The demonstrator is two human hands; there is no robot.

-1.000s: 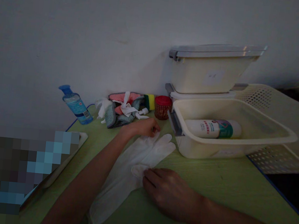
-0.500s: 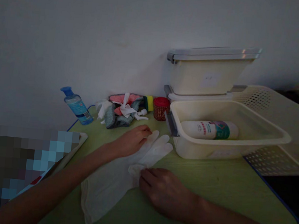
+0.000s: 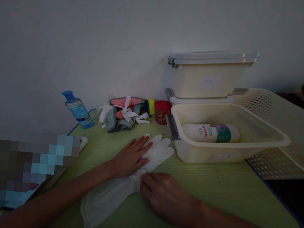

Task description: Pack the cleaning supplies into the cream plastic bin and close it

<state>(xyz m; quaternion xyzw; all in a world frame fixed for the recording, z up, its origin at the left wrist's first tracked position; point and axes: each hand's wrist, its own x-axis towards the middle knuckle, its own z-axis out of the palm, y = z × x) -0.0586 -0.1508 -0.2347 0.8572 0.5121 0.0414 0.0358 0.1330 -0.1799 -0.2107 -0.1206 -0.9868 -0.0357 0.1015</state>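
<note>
A white long-cuffed glove (image 3: 108, 201) lies flat on the green tabletop, its fingers pointing away toward the cream bin. My left hand (image 3: 129, 157) rests palm down on the upper part of the glove, fingers stretched out and a little apart. At the glove's near right edge, around its thumb, my right hand (image 3: 164, 196) is closed with curled fingers and pinches the material. The right fingertips are partly hidden behind the knuckles.
An open cream bin (image 3: 229, 150) holds a white and green bottle (image 3: 210, 132). Behind are a lidded box (image 3: 203, 81) and a perforated basket (image 3: 288, 123). A red container (image 3: 162, 112), sponge (image 3: 149, 107), cloths (image 3: 123, 116) and blue bottle (image 3: 79, 110) stand along the wall.
My left hand has gone from curled at the glove's fingertips to lying flat with outstretched fingers, slightly nearer. My right hand stays at the glove's thumb, which is now folded in.
</note>
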